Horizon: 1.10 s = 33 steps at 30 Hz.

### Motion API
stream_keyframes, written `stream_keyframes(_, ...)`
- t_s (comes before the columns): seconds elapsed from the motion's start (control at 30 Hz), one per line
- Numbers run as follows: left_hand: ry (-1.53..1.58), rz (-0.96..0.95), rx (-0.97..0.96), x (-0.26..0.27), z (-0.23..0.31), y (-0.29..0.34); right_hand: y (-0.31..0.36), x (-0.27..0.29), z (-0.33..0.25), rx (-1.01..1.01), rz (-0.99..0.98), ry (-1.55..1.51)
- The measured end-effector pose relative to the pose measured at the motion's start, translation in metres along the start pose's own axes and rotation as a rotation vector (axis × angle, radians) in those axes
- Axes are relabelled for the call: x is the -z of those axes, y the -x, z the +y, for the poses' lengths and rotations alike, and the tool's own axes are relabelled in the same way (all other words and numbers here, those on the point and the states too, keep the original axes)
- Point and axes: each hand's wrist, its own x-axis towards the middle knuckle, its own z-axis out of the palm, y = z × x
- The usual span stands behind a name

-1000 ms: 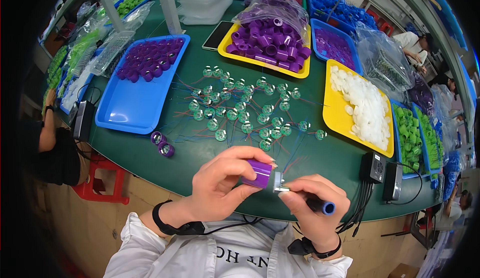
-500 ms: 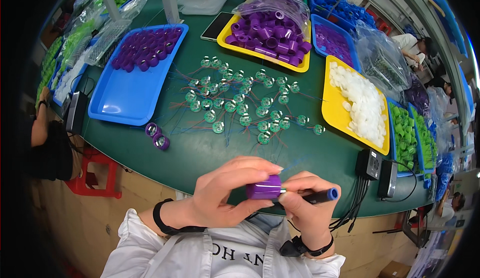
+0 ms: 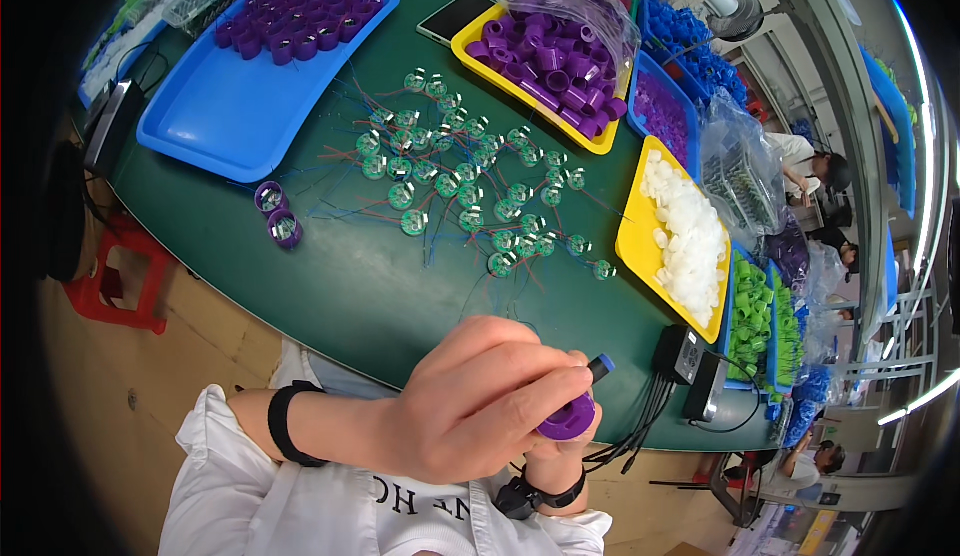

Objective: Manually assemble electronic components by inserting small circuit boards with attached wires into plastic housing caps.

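Fingers of my left hand [image 3: 480, 391] are wrapped round a short purple plastic cylinder [image 3: 568, 420], whose end with a round hole tilts up to view. Behind it, mostly hidden, my right hand [image 3: 572, 448] supports the cylinder from the other side. A dark marker pen [image 3: 601, 366] with a blue end pokes up past the left fingertips; it appears to be tucked in the right hand, whose grip is covered. Beyond the hands, several small green circuit boards [image 3: 447, 185] with thin red and blue wires lie spread on the green table [image 3: 350, 286].
Two purple cylinders with boards inside [image 3: 284, 228] stand left. A blue tray [image 3: 215, 131] holds more. Yellow trays carry purple cylinders [image 3: 550, 59] and white pieces [image 3: 688, 241]. A phone [image 3: 455, 18] lies at the back. Black power adapters [image 3: 680, 354] with cables sit right.
The purple cylinder has been tilted from lying sideways to showing its holed end. My left hand has come across in front of the right, and the whole view has turned.
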Motion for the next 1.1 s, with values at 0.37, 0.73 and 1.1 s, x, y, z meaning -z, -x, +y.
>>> stream_keyframes(0.37,-0.097,0.064,-0.034,-0.006,0.004,0.008,0.014,0.021,0.014,-0.208,0.129,-0.222)
stream_keyframes(0.73,-0.163,0.072,-0.104,-0.007,-0.002,0.009,0.011,0.022,0.002,-0.104,-0.013,0.024)
stream_keyframes(1.1,-0.001,0.024,0.001,-0.002,-0.01,0.009,-0.002,0.012,0.001,-0.131,-0.079,-0.208)
